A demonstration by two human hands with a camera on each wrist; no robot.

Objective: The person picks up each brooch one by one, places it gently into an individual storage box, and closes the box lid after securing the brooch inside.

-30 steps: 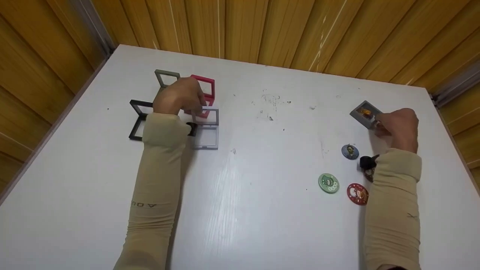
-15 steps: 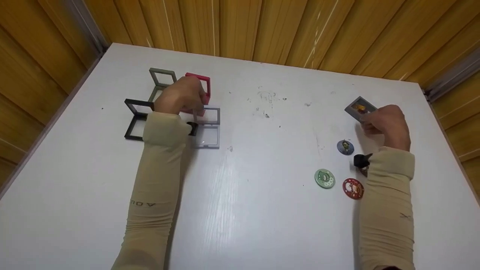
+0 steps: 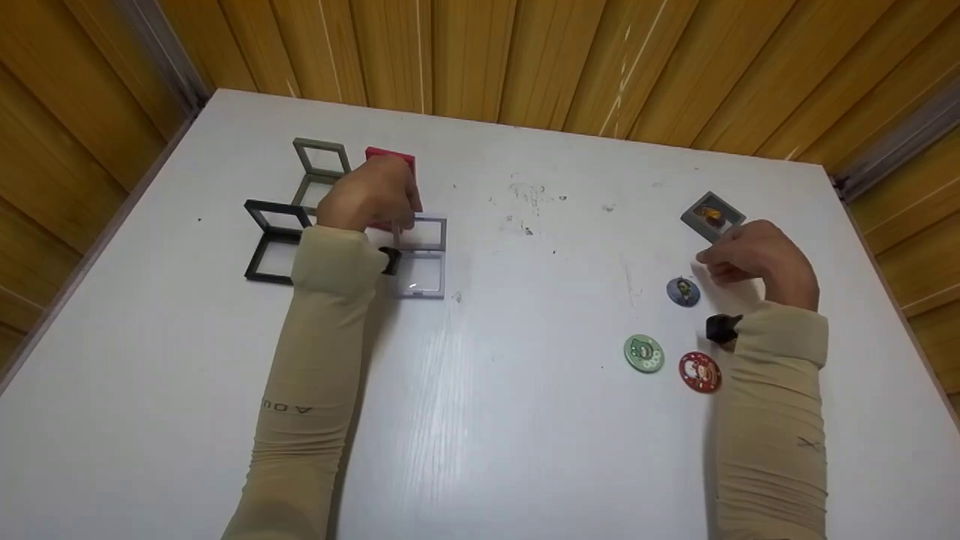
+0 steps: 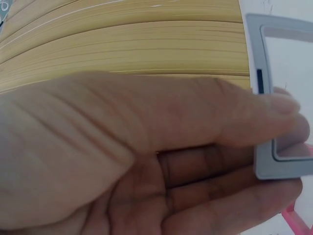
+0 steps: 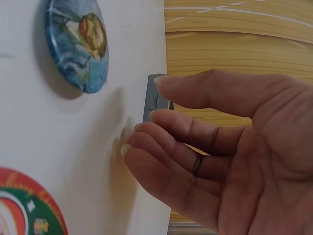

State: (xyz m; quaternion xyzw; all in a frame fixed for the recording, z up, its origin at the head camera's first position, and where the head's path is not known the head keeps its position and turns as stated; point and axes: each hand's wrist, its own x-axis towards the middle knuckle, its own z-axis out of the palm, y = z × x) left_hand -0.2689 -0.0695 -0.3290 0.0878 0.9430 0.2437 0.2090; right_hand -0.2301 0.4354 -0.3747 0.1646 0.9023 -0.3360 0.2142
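My left hand (image 3: 370, 196) pinches the raised lid of a pale grey display frame (image 4: 264, 166), thumb on one face and fingers behind it. This frame stands hinged apart, its clear lower half (image 3: 420, 274) on the table. My right hand (image 3: 765, 259) holds nothing; its fingers are loosely bent, with the thumb apart from them in the right wrist view. Just beyond its fingertips lies a closed dark grey display frame (image 3: 695, 222) with an orange-yellow item inside. A blue round badge with a portrait (image 3: 683, 291) lies just below the right fingers.
Black (image 3: 255, 259), olive green (image 3: 298, 154) and red (image 3: 389, 152) frames stand unfolded around the left hand, the red one partly hidden. Green (image 3: 643, 353) and red (image 3: 700, 372) badges lie left of the right sleeve. Wooden panelling (image 3: 487, 60) borders the white table (image 3: 525, 450).
My right hand has let go of the dark grey frame and drawn back from it toward the blue badge. The left hand keeps its pinch on the pale grey lid.
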